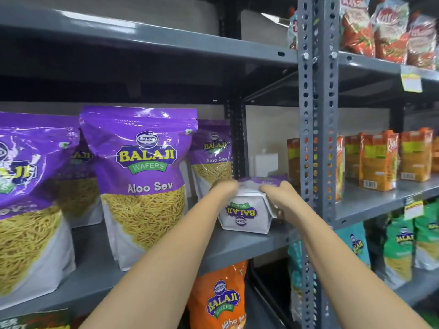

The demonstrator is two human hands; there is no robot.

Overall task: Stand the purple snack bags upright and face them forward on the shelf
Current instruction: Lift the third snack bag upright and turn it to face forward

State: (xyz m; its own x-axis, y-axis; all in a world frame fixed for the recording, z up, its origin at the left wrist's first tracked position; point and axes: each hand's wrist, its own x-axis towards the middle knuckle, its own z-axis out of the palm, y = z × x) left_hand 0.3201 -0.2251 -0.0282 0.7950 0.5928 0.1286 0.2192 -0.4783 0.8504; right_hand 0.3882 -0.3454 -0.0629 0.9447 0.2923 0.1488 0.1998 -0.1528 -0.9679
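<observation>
Purple Aloo Sev bags stand upright and face forward on the grey middle shelf [249,245]: one at the far left [31,198], a big one in the middle [145,176], and a smaller one behind it [213,153]. At the shelf's right end a purple bag lies on its back [244,214], its white bottom with an upside-down logo toward me. My left hand [224,187] grips its left side and my right hand [276,194] grips its right side. Another purple bag [78,184] stands half hidden behind the front ones.
A perforated grey upright post [316,143] stands just right of my right hand. Beyond it are orange juice cartons [380,160], red snack bags above [389,29], and green bags below [401,245]. An orange bag [221,302] sits on the shelf underneath.
</observation>
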